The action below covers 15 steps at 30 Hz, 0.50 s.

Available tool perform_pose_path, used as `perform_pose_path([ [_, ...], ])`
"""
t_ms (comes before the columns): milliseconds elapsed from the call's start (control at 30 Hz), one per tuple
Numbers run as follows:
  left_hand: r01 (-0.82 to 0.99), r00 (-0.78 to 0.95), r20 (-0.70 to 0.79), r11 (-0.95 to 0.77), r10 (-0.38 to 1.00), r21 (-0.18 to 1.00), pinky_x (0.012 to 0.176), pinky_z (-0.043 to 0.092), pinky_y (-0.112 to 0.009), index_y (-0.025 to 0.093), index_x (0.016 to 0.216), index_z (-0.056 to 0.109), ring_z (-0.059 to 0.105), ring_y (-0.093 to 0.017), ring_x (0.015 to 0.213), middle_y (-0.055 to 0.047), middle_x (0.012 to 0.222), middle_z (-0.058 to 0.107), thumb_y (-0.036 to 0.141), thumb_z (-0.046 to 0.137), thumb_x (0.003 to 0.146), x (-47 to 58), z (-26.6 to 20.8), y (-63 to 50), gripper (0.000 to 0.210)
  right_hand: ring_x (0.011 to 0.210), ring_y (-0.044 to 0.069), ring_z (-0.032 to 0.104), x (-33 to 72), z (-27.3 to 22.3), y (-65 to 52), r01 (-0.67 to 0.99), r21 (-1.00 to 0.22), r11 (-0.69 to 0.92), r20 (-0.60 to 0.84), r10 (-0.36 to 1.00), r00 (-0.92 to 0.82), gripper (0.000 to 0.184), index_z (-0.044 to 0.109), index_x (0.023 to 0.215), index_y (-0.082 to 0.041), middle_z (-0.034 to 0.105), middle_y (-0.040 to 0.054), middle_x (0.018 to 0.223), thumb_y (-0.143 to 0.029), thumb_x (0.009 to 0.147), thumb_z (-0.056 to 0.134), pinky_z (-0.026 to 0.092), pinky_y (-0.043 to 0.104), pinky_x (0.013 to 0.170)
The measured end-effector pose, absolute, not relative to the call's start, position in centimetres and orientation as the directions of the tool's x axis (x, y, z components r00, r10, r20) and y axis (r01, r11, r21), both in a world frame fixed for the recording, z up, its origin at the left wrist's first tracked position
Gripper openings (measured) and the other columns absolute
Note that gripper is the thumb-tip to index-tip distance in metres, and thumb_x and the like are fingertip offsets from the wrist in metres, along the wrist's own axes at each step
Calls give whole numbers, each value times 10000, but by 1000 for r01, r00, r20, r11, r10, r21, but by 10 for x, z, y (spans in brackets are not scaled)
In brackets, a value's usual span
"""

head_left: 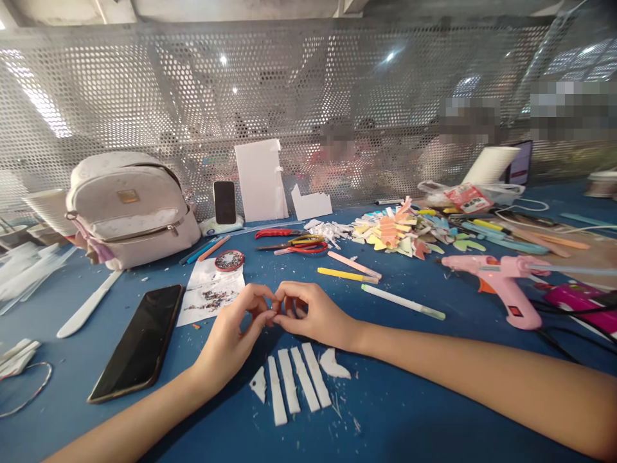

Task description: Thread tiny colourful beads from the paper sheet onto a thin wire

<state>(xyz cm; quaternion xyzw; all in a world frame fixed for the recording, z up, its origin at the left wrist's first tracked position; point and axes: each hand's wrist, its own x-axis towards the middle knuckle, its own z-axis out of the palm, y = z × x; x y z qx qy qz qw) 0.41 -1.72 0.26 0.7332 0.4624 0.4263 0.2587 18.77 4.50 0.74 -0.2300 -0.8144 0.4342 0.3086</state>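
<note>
My left hand (241, 325) and my right hand (308, 313) meet above the blue table, fingertips pinched together. Whatever lies between them is too small to make out. Just below, several white foam strips (289, 381) lie side by side. At their left end is a small white triangular piece (259, 384) with a hole in it, and at their right end a notched white piece (334, 364). Left of my hands, colourful bits are scattered on a white paper sheet (193, 316), which also carries a small round red-rimmed dish (229, 260).
A black phone (139, 344) and a white plastic knife (89, 307) lie left, before a backpack (130, 212). Markers (402, 301), scissors (299, 244) and paper scraps (385, 228) spread behind my hands. A pink glue gun (501, 280) with cables lies right. A perforated screen (289, 83) closes the back.
</note>
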Motion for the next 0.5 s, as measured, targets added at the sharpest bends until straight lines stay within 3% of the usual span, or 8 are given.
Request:
perform_pose_path([
  [500,476,245,450,-511,859,716,675,458,-237,230,1052,517,599,-126,686,41,748,578,129,486,956,4,5,-20,143,602,89,493,187,8,46,119,-824,555,325,633,-702,82,549,832,-196,569,-39,727,-133,813,598,362,195,525],
])
